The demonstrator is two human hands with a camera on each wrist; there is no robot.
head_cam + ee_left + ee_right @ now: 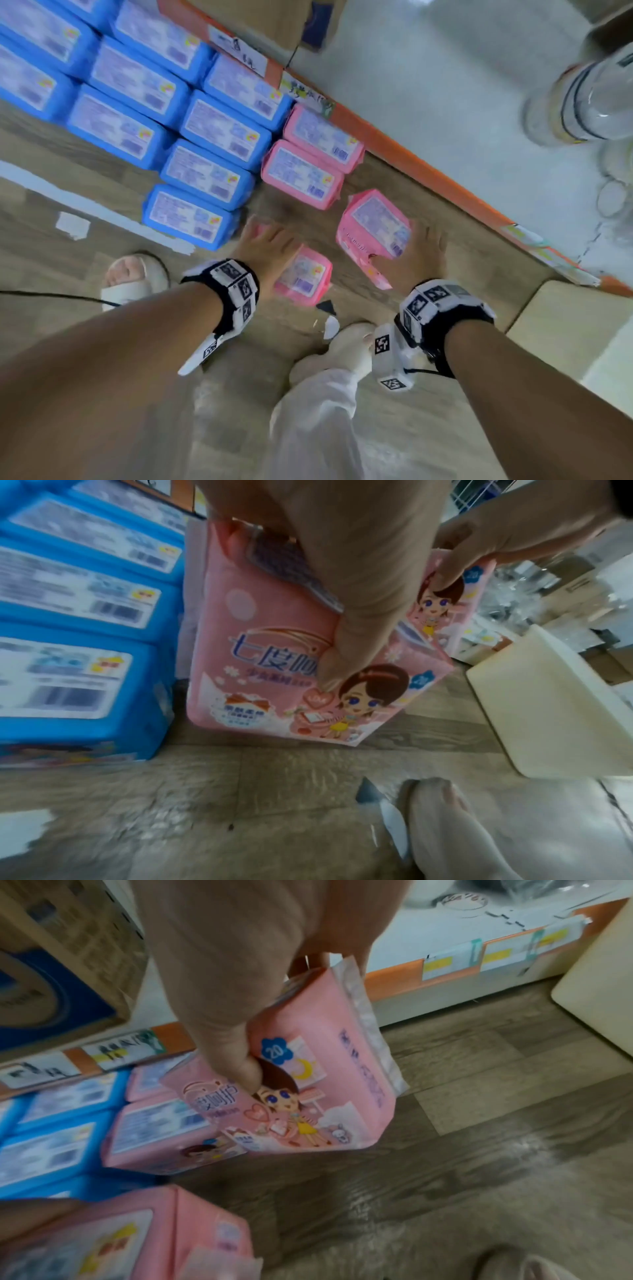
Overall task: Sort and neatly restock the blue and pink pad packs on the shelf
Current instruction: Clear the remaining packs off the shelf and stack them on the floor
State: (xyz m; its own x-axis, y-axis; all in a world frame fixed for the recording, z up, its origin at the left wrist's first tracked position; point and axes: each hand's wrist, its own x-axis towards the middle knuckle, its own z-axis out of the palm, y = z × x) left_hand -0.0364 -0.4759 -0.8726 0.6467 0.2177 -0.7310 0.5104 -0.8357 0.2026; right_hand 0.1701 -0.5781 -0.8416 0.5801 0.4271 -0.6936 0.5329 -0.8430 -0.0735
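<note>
My left hand (270, 246) and right hand (416, 253) each grip a soft pink plastic pad pack (303, 275) (375, 222), label up to match the pink column (310, 156) beside the blue packs (191, 216).

My head camera looks steeply down past both forearms at the wood-look floor (51, 144) and the orange shelf edge (411, 161). Each wrist camera sits close behind its own hand, facing along the fingers. All three views share the blue packs (198, 209) and that floor.
</note>
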